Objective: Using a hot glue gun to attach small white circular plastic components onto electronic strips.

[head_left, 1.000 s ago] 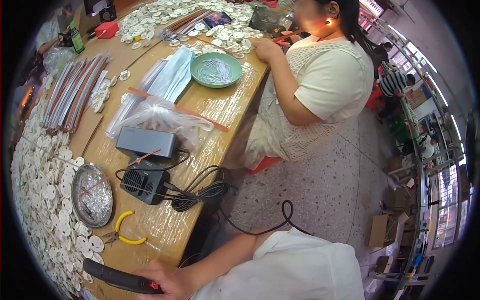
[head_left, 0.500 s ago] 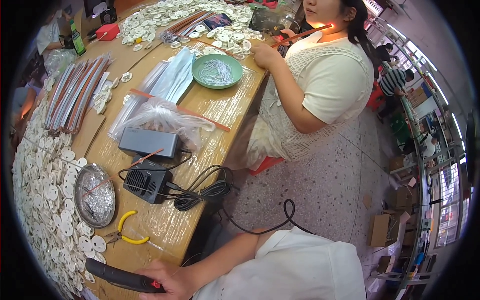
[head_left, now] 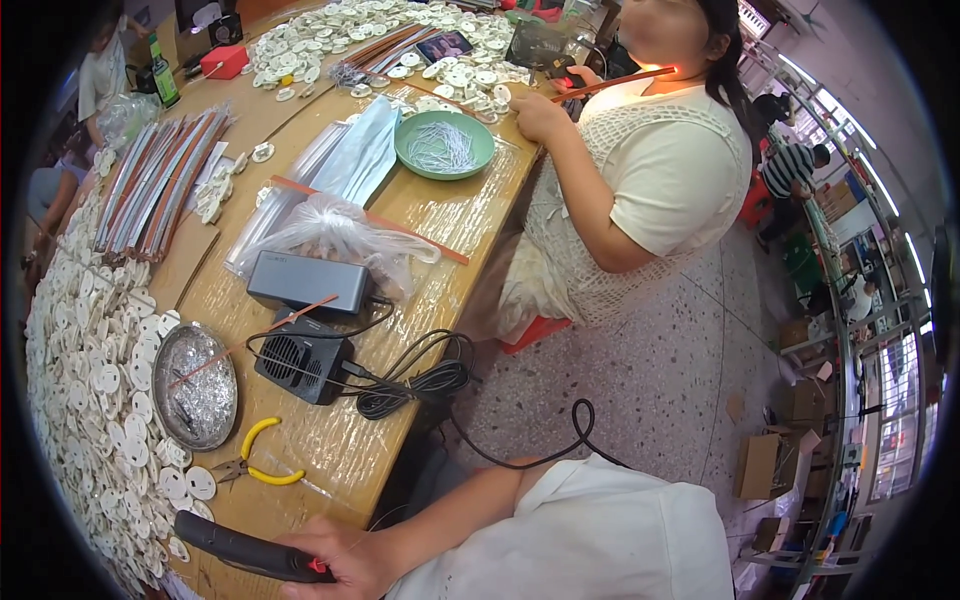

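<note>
- Black, long-bodied hand tool [head_left: 245, 550] at 7 o'clock in the head view; we see our right hand [head_left: 340, 562] clenched around its near end, a small red button showing at the fingers.
- Tool body lies flat on the wooden table [head_left: 450, 215], pointing toward 9 o'clock, tip just beside the white discs [head_left: 90, 390] heaped along the table's left edge.
- Left hand: we cannot find it in view; only a white sleeve [head_left: 600, 535] fills 5 to 6 o'clock.
- At 12 o'clock from the tool: yellow-handled pliers [head_left: 255, 462], lying flat, near but not touching the tool.
- Round metal dish [head_left: 195, 385] at 11 o'clock from the pliers, with small shiny parts in it and a thin orange strip laid across; what the parts are we cannot resolve, possibly pins.
- Black vented box [head_left: 300, 362] just right of the dish; a flat dark grey block [head_left: 310, 282] sits beyond it, at its 12 o'clock. Black cable [head_left: 420, 378] is coiled at the box's 3 o'clock and trails off the table edge to the floor.
- Clear plastic bag [head_left: 335, 232] beyond the grey block, touching it.
- Green bowl [head_left: 444, 145] of thin white pieces further up, toward 12 o'clock.
- Bundle of long red-and-grey strips [head_left: 160, 185] at 10 o'clock.
- Second person in a cream top [head_left: 660, 180] seated at 1 o'clock, one hand [head_left: 535, 110] on the table edge near more discs, holding a thin orange strip.
</note>
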